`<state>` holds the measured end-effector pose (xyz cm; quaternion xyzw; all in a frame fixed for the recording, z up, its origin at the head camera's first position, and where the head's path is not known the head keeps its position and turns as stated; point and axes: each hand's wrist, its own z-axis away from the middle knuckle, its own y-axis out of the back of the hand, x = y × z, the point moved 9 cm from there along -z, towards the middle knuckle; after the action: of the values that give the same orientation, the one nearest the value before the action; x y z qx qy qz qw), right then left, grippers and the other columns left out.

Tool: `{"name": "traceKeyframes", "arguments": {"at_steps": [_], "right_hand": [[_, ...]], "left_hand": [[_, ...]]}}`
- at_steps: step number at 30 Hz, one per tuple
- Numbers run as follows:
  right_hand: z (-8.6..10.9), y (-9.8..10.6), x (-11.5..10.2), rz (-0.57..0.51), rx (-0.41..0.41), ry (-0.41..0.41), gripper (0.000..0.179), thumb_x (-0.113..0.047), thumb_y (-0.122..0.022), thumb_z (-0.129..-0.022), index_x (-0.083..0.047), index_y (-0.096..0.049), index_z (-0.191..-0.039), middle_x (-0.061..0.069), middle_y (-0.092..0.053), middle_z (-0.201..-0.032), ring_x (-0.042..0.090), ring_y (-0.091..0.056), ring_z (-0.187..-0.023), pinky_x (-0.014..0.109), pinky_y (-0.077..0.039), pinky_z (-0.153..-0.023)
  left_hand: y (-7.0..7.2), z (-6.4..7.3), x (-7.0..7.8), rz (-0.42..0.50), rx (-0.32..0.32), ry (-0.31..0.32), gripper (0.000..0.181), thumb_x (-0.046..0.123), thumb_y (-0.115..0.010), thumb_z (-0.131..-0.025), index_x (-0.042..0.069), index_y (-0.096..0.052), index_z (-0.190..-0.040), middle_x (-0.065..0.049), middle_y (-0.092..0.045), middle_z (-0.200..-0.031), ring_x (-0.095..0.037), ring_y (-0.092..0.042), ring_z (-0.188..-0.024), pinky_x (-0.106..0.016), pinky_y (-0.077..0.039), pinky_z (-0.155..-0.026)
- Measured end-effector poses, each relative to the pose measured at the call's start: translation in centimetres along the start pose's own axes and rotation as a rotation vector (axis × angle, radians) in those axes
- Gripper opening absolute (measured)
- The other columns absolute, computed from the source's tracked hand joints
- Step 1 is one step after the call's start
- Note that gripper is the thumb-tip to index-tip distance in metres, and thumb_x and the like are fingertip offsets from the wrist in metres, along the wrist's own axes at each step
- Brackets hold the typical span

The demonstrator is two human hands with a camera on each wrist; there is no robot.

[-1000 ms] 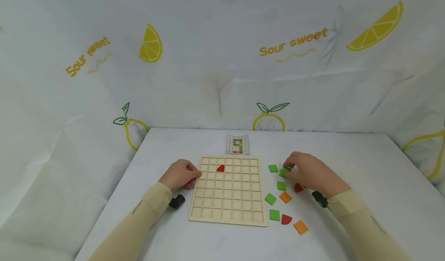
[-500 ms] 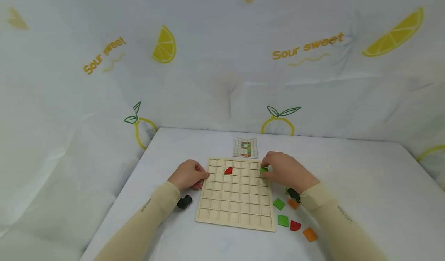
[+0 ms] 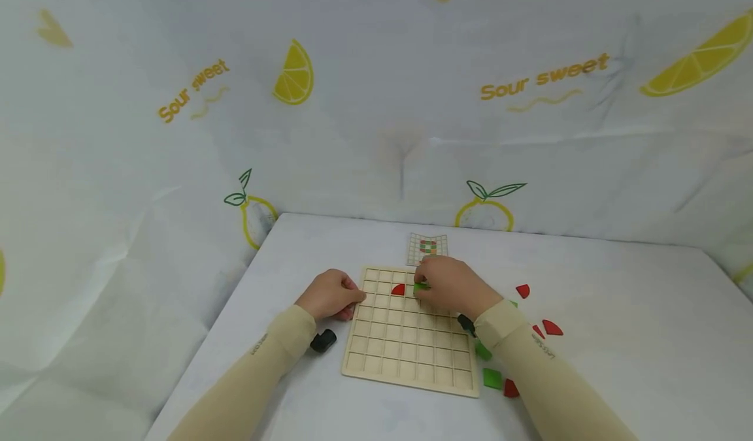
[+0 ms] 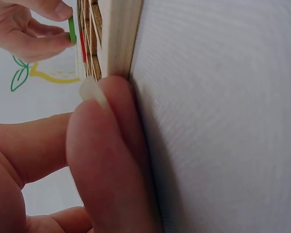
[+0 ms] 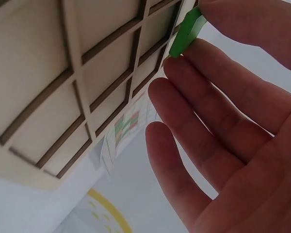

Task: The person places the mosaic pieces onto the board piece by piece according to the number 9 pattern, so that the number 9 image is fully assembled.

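A light wooden grid board lies on the table. A red quarter-round tile sits in one of its upper cells. My left hand holds the board's left edge, thumb at the top rim and a finger against the side, as the left wrist view shows. Over the upper part of the board, my right hand pinches a green square tile between thumb and fingertips. In the left wrist view that tile is on edge, close over the grid. The right hand covers the board's upper right cells.
Behind the board lies a paper pattern card, partly covered by the right hand. Loose tiles lie right of the board, among them a green square and a red quarter-round. The right sleeve hides some of them.
My right hand has picked up a green tile from the loose pieces and carried it left over the board. My left hand stays at the board's edge. The head view has shifted slightly.
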<state>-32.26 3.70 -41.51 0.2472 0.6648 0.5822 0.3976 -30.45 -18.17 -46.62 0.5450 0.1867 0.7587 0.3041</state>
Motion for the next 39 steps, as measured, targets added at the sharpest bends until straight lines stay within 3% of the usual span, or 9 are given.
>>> {"name": "traceKeyframes", "arguments": {"at_steps": [12, 25, 39], "right_hand": [[-0.5, -0.5, -0.6, -0.004, 0.008, 0.015, 0.006, -0.021, -0.082, -0.095, -0.015, -0.081, -0.096, -0.005, -0.068, -0.093, 0.007, -0.058, -0.078, 0.031, -0.056, -0.073], [-0.9, -0.7, -1.3, 0.042, 0.003, 0.016, 0.007, -0.022, -0.081, -0.096, -0.016, -0.081, -0.094, -0.006, -0.065, -0.090, 0.008, -0.055, -0.075, 0.030, -0.053, -0.070], [-0.9, -0.8, -1.4, 0.021, -0.009, 0.004, 0.005, -0.020, -0.080, -0.096, -0.015, -0.082, -0.097, -0.005, -0.067, -0.094, 0.009, -0.058, -0.079, 0.033, -0.056, -0.075]], "left_hand": [[-0.1, 0.3, 0.6, 0.001, 0.004, -0.002, 0.021, 0.029, -0.080, -0.098, 0.011, -0.070, -0.097, -0.003, -0.073, -0.075, -0.012, -0.067, -0.059, -0.025, -0.056, -0.062], [0.0, 0.1, 0.3, -0.007, 0.011, -0.001, 0.020, 0.028, -0.080, -0.099, 0.011, -0.071, -0.095, -0.003, -0.073, -0.073, -0.011, -0.067, -0.058, -0.025, -0.055, -0.061], [0.2, -0.2, 0.0, -0.004, 0.001, 0.004, 0.021, 0.030, -0.081, -0.098, 0.012, -0.071, -0.095, -0.003, -0.074, -0.073, -0.013, -0.068, -0.058, -0.026, -0.056, -0.061]]}}
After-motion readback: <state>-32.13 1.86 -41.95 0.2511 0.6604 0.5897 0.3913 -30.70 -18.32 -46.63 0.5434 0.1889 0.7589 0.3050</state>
